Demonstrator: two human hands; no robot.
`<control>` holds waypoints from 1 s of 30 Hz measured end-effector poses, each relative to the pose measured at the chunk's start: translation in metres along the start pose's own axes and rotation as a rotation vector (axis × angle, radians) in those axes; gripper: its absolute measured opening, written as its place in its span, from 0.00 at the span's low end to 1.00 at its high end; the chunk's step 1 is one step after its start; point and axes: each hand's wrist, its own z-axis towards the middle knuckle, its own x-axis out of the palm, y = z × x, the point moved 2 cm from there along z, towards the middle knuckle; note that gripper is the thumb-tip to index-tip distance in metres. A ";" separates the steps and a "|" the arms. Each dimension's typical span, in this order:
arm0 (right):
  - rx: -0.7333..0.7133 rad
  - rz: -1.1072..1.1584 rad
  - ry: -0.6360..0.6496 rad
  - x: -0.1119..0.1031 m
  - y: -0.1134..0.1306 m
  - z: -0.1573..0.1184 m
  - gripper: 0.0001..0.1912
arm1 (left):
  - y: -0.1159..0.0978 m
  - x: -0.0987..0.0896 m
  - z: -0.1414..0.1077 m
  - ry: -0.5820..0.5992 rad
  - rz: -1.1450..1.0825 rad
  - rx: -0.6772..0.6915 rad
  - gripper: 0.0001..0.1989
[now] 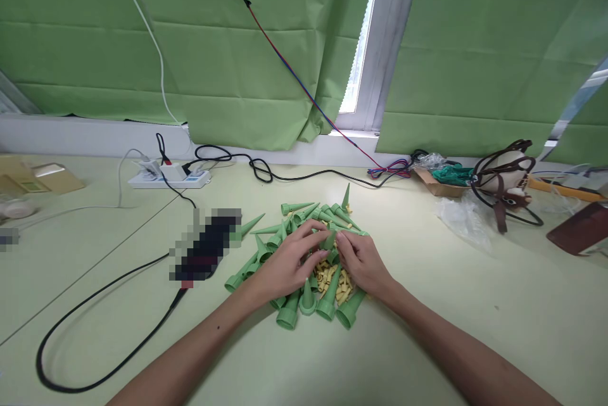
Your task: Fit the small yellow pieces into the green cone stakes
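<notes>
My left hand (297, 260) is curled over the pile, with its thumb and fingers around a green plastic spike (329, 240). Close beside it my right hand (361, 260) is closed in a pinch near the same spike; what its fingertips hold is too small and hidden to name. Beneath and around both hands lie many green cone-shaped spikes (287, 316) with wide cup-like ends. Between my wrists shows a heap of small yellow plastic pieces (327, 276). One spike (346, 197) stands tip-up at the far side of the pile.
Left of the pile lies a blurred dark device (209, 247) with a looping black cable (40, 355). A white power strip (194, 179) sits near the wall. At back right are a clear plastic bag (465, 219), a cardboard box (434, 184) and a strapped bag (506, 178).
</notes>
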 end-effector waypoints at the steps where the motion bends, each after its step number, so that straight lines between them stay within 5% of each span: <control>1: 0.006 0.005 0.000 0.000 0.000 0.000 0.22 | 0.000 0.000 0.000 -0.006 0.017 0.009 0.11; 13: -0.040 -0.032 0.005 0.001 0.006 -0.001 0.20 | 0.004 0.000 0.005 -0.114 0.015 -0.016 0.11; 30: -0.166 -0.132 0.023 0.002 0.010 -0.003 0.18 | 0.013 0.003 0.005 -0.096 -0.120 -0.126 0.19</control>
